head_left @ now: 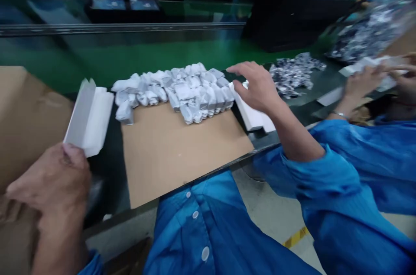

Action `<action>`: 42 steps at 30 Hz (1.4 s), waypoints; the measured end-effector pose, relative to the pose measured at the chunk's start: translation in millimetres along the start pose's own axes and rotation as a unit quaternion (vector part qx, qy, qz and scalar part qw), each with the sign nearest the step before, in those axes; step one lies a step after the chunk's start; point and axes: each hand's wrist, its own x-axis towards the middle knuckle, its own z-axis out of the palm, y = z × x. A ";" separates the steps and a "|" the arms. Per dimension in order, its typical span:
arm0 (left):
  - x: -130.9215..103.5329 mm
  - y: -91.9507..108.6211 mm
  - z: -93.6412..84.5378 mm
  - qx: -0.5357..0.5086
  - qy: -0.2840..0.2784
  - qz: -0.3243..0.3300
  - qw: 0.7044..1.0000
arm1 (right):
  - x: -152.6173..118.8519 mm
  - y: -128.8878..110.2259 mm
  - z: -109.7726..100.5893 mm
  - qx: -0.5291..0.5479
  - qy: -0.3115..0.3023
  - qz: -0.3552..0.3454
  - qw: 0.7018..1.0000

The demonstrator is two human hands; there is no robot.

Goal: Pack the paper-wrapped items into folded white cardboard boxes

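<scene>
My left hand [53, 177] is closed at the lower end of a white carton [99, 119], thumb against its edge. One thin panel of the carton stands up along its left side. My right hand [255, 86] holds nothing, its fingers apart above the near end of two long white boxes [251, 112]. Beside it, to the left, lie rows of small white wrapped bundles [195, 91], their contents hidden. They rest along the far part of a flat brown cardboard sheet [182, 149].
A large brown box [26, 119] stands at the left. Silvery small packets [292, 73] are heaped to the right, near a black bin [292, 11]. At the far right a co-worker's hands [364, 82] handle a white carton. A green conveyor [97, 54] runs behind.
</scene>
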 end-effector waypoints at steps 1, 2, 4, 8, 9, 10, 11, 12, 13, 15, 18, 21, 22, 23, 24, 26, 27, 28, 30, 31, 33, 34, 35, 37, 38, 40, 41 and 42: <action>-8.9 10.6 -0.4 0.077 0.052 -0.001 0.996 | -15.9 -30.0 12.5 0.119 -0.001 -0.023 0.993; -20.9 22.6 1.6 0.118 0.079 0.026 0.990 | -32.0 -59.4 27.5 0.241 -0.028 -0.025 0.970; -51.8 48.1 11.6 0.098 0.099 0.175 0.975 | -58.7 -109.1 62.9 0.424 -0.103 0.017 0.899; -109.6 82.9 22.3 0.002 0.009 0.393 0.920 | -70.4 -138.1 117.8 0.563 -0.094 0.112 0.813; -115.5 84.9 17.7 -0.025 -0.013 0.400 0.916 | -66.8 -130.6 120.2 0.562 -0.122 0.113 0.810; -116.7 84.5 10.5 -0.054 -0.011 0.388 0.920 | -62.4 -120.1 117.5 0.552 -0.164 0.101 0.811; -113.3 82.2 1.5 -0.087 0.007 0.353 0.931 | -58.1 -108.5 110.4 0.534 -0.215 0.076 0.814; -106.3 78.9 -7.7 -0.122 0.026 0.295 0.947 | -54.4 -97.8 100.6 0.511 -0.269 0.038 0.815; -97.1 75.3 -16.1 -0.149 0.027 0.222 0.963 | -51.8 -89.5 89.6 0.483 -0.321 -0.010 0.814; -77.2 69.0 -25.9 -0.188 -0.047 0.069 0.979 | -51.1 -83.3 70.2 0.408 -0.394 -0.108 0.816; -59.1 65.0 -21.8 -0.241 -0.158 -0.082 0.954 | -63.8 -95.7 58.9 0.227 -0.323 -0.180 0.901; -56.8 63.2 -12.9 -0.378 -0.173 -0.176 0.892 | -82.8 -110.4 64.0 0.053 -0.166 -0.240 0.955; -57.1 61.5 -12.5 -0.418 -0.219 -0.193 0.860 | -87.1 -112.0 66.3 0.031 -0.144 -0.272 0.951; -57.0 59.1 -13.6 -0.445 -0.274 -0.201 0.829 | -89.8 -111.5 68.1 0.028 -0.132 -0.299 0.945; -56.4 55.9 -15.8 -0.455 -0.329 -0.200 0.803 | -90.9 -109.5 69.2 0.036 -0.126 -0.321 0.938; -53.7 49.5 -21.2 -0.441 -0.400 -0.174 0.784 | -90.0 -103.1 69.5 0.062 -0.123 -0.344 0.929; -52.2 47.1 -23.2 -0.426 -0.408 -0.152 0.793 | -88.9 -100.2 69.3 0.067 -0.123 -0.350 0.926; -51.1 45.7 -24.2 -0.407 -0.402 -0.127 0.810 | -88.1 -98.2 69.0 0.066 -0.119 -0.355 0.925; -50.5 46.5 -22.9 -0.361 -0.365 -0.072 0.855 | -88.3 -97.5 69.1 0.045 -0.106 -0.364 0.924; -50.9 48.1 -20.9 -0.338 -0.333 -0.043 0.879 | -89.4 -98.9 69.5 0.026 -0.093 -0.368 0.925; -52.0 52.2 -16.1 -0.288 -0.267 0.011 0.920 | -92.7 -103.3 70.6 -0.024 -0.062 -0.380 0.923; -52.1 53.8 -14.0 -0.264 -0.237 0.033 0.935 | -94.4 -105.4 71.1 -0.049 -0.045 -0.388 0.919; -51.6 54.9 -12.5 -0.242 -0.214 0.050 0.945 | -95.6 -107.0 71.4 -0.071 -0.029 -0.397 0.915; -49.6 56.1 -11.9 -0.226 -0.192 0.061 0.953 | -95.7 -107.3 72.1 -0.086 -0.009 -0.399 0.913; -49.1 57.0 -12.4 -0.241 -0.185 0.053 0.951 | -94.5 -106.2 72.9 -0.081 -0.002 -0.388 0.918; -51.8 61.3 -13.1 -0.317 -0.129 0.020 0.939 | -91.2 -103.4 76.8 -0.063 0.029 -0.328 0.942; -56.1 65.2 -12.3 -0.365 -0.080 0.006 0.928 | -90.1 -103.1 80.4 -0.055 0.058 -0.285 0.955; -62.3 70.2 -10.2 -0.411 -0.034 0.001 0.911 | -90.0 -104.3 85.1 -0.050 0.093 -0.241 0.965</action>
